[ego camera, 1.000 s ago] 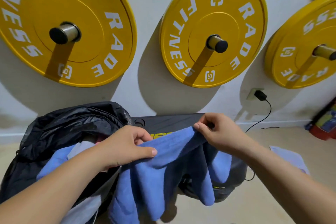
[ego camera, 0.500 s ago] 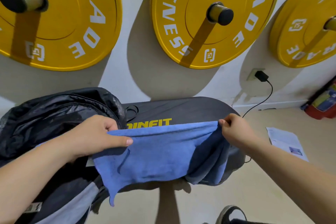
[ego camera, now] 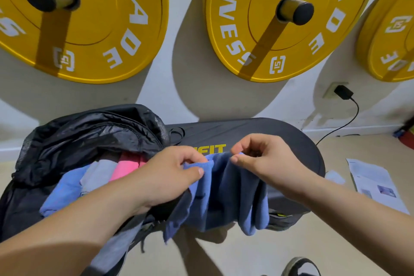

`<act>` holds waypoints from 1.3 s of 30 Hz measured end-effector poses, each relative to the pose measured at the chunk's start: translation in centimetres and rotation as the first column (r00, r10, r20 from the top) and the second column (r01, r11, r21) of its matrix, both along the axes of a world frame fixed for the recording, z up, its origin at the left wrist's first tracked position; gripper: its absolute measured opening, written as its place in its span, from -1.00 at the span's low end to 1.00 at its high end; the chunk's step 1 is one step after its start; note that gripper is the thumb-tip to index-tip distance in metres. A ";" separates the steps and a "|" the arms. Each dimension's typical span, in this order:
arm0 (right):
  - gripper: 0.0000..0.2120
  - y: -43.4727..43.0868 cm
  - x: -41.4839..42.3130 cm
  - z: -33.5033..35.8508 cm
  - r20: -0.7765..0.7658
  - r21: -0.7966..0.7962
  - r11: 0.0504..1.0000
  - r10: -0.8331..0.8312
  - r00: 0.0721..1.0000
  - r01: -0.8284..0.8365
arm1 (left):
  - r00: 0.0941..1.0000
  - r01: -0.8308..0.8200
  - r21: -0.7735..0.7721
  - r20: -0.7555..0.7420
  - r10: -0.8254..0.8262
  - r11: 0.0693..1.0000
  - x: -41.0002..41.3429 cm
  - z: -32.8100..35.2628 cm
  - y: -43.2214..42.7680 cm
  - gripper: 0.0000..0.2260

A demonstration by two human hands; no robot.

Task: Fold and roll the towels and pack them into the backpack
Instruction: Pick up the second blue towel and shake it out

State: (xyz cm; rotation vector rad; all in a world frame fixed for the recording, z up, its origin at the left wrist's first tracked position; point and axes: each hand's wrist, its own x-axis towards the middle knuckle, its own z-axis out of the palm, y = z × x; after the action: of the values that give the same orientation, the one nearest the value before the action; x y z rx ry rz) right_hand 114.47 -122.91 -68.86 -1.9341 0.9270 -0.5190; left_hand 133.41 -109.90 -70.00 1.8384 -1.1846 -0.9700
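Towel (ego camera: 224, 197), blue, hangs bunched below both grips: left grip (ego camera: 172, 175) and right grip (ego camera: 264, 163) pinch its top edge, nearly touching. Left of the left grip, the open backpack (ego camera: 89, 132) holds packed blue, grey and pink towels (ego camera: 100, 175); beyond the grips lies the dark table (ego camera: 268, 134), yellow plates (ego camera: 280, 40) on the wall (ego camera: 190, 78) behind.

a gym or fitness room: big yellow weight plates (ego camera: 100, 36) lettered "fitness" hang on steel pegs (ego camera: 293, 10) along the white wall (ego camera: 186, 74) across the top of the frame, and a black padded bench (ego camera: 268, 136) with yellow lettering sits at centre.
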 end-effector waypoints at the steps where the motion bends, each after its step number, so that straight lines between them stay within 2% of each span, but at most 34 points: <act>1: -0.89 0.4 0.2 0.2 0.022 0.022 0.999 0.030 0.999 -0.030 | 1.000 0.006 -0.024 0.002 -0.005 1.000 -0.6 0.2 0.0 -0.83; 5: -0.84 1.3 0.8 0.6 0.152 0.107 0.986 0.109 0.982 -0.126 | 0.999 -0.038 -0.156 -0.020 0.035 0.987 -1.5 0.7 -0.3 -0.79; 10: -0.81 1.3 0.5 0.6 0.205 0.054 0.975 0.201 0.958 -0.216 | 0.999 -0.010 -0.229 0.036 0.018 0.973 -2.2 0.9 -0.7 -0.63; 14: -0.80 0.8 0.2 0.8 0.159 0.036 0.973 0.218 0.963 -0.226 | 0.991 -0.005 -0.202 0.133 0.032 0.979 -2.3 0.5 -1.1 -0.86; 18: -0.83 -0.7 -0.7 0.1 -0.074 0.056 0.961 0.273 0.959 -0.269 | 0.978 -0.090 -0.234 0.163 0.131 0.968 -1.5 0.7 -1.5 -0.85; 21: -0.70 -1.8 -1.7 -0.8 -0.098 0.157 0.973 0.184 0.978 -0.167 | 0.956 -0.218 -0.260 0.135 0.259 0.941 -0.2 1.0 -1.6 -0.88; 25: -0.70 -3.0 -2.7 -1.4 -0.141 0.228 0.972 0.095 0.985 -0.061 | 0.908 -0.359 -0.291 0.112 0.404 0.887 2.3 0.8 -1.6 -0.88; 27: -0.70 -3.5 -3.0 -1.6 -0.129 0.220 0.975 0.051 0.990 -0.022 | 0.871 -0.416 -0.284 0.148 0.468 0.864 3.8 0.3 -1.6 -0.88; 31: -0.75 -3.7 -2.6 -1.7 -0.029 0.239 0.969 -0.054 0.998 0.059 | 0.809 -0.534 -0.154 0.192 0.555 0.831 5.9 -1.5 -1.3 -0.88; 34: -0.80 -3.3 -1.9 -1.3 0.101 0.334 0.937 -0.146 0.984 0.105 | 0.805 -0.532 -0.095 0.252 0.537 0.842 5.7 -2.0 -1.4 -0.78; 36: -0.77 -2.9 -1.5 -0.7 0.146 0.362 0.923 -0.194 0.970 0.130 | 0.835 -0.516 -0.071 0.180 0.519 0.854 4.5 -1.7 -1.6 -0.77; 39: -0.76 -1.9 -1.1 0.0 0.174 0.385 0.915 -0.205 0.963 0.125 | 0.901 -0.428 -0.053 -0.094 0.422 0.902 1.8 -0.8 -1.8 -0.82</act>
State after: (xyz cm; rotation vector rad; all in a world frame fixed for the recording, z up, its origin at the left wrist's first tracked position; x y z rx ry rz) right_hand 113.38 -124.79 -68.89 -1.4378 0.9777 -0.5878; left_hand 135.17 -111.67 -70.85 1.8733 -0.7112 -0.7301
